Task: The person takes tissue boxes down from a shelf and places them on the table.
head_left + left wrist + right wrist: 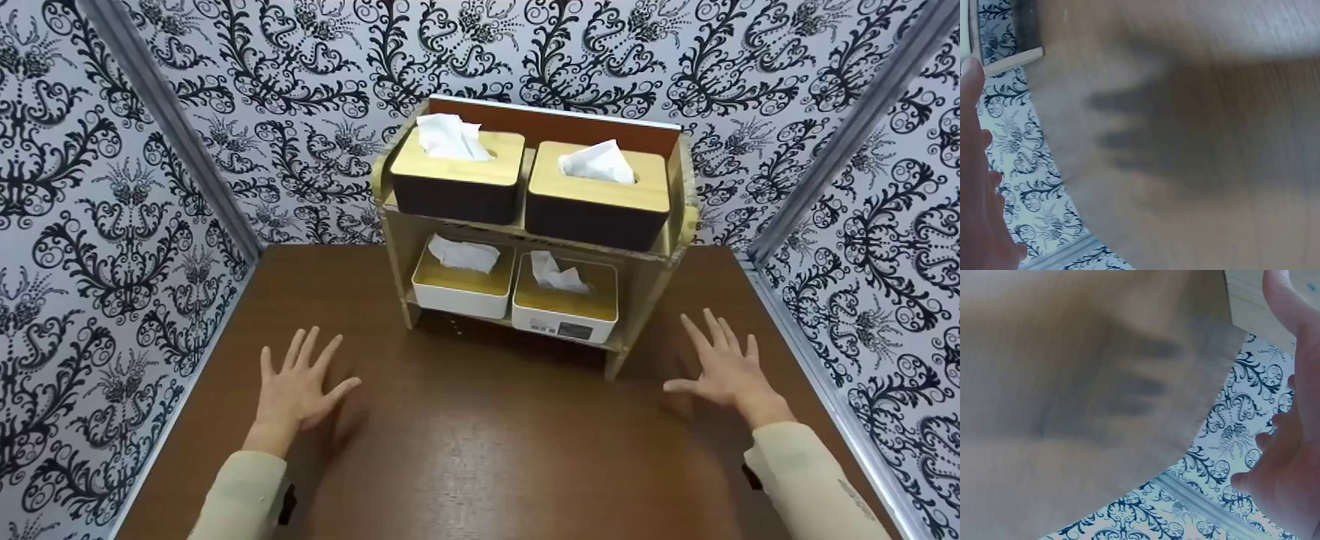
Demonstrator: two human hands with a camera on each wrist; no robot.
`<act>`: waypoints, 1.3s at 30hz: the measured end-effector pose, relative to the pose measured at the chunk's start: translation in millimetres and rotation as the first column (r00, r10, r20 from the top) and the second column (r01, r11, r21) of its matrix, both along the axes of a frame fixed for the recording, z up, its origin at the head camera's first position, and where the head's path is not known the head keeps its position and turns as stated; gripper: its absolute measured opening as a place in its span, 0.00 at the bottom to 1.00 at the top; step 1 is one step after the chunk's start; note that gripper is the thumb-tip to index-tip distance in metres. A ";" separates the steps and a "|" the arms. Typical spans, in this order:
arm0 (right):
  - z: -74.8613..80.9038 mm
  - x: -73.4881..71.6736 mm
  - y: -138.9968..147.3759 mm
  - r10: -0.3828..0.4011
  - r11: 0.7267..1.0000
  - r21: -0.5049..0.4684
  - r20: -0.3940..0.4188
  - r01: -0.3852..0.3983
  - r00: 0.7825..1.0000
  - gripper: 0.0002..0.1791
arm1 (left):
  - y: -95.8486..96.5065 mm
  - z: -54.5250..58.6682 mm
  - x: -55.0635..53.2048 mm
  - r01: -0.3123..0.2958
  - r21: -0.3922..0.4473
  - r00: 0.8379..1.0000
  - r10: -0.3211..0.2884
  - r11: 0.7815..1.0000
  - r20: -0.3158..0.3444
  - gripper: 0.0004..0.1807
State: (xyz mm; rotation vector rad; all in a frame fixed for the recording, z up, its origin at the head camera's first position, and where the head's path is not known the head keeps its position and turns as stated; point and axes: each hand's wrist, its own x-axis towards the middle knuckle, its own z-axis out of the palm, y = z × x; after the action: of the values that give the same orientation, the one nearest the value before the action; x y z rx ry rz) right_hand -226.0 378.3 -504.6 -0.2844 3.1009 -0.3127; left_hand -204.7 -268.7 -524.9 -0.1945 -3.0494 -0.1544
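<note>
My left hand (295, 390) is spread over the left side of the table, fingers straight and palm down, holding nothing. On the right side, my right hand (726, 371) has its fingers apart and is likewise bare, nearest the shelf's right leg. Between and beyond them stands a two-tier wooden shelf (643, 300). Its top tier carries two dark tissue boxes with wooden lids, a left one (457, 196) and a right one (596, 219). Below sit two white tissue boxes, one at left (459, 300) and one at right (562, 324). White tissue pokes out of each lid.
The brown wooden table (465, 442) spreads in front of the shelf. Patterned black-and-white walls (300, 112) enclose it at the back and both sides, with metal posts (172, 127) at the corners. Shadows of the hands fall on the tabletop in both wrist views.
</note>
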 end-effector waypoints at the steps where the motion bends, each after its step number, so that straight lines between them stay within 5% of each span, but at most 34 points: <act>1: 2.2 0.4 0.7 0.004 1.000 0.000 0.003 -0.004 1.000 0.69 | -0.2 2.3 0.6 0.002 0.002 1.000 -0.002 1.000 -0.005 0.45; 10: 34.3 0.0 -0.3 0.044 0.999 0.024 -0.025 -0.043 0.999 0.64 | -1.4 22.5 2.1 0.020 0.038 0.998 -0.018 0.999 -0.058 0.39; 22: 109.8 -0.2 -24.1 0.070 0.997 -0.005 -0.137 -0.071 0.988 0.62 | 2.7 46.6 1.7 0.038 0.050 0.993 -0.032 0.998 -0.112 0.32; 30: 155.9 -3.1 -45.3 0.070 0.995 -0.054 -0.209 -0.083 0.975 0.65 | 12.2 52.9 0.7 0.092 0.065 0.975 -0.077 0.994 -0.209 0.27; 39: 184.6 -7.1 -70.8 0.067 0.995 -0.047 -0.288 -0.084 0.955 0.68 | 23.8 54.0 2.1 0.121 0.064 0.968 -0.103 0.991 -0.229 0.25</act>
State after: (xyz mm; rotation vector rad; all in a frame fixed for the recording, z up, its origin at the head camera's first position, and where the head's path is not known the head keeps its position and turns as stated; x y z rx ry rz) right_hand -233.1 307.6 -320.0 -0.4899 3.3563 -0.3953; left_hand -202.5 -245.0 -470.9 -0.3536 -2.8014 -0.2405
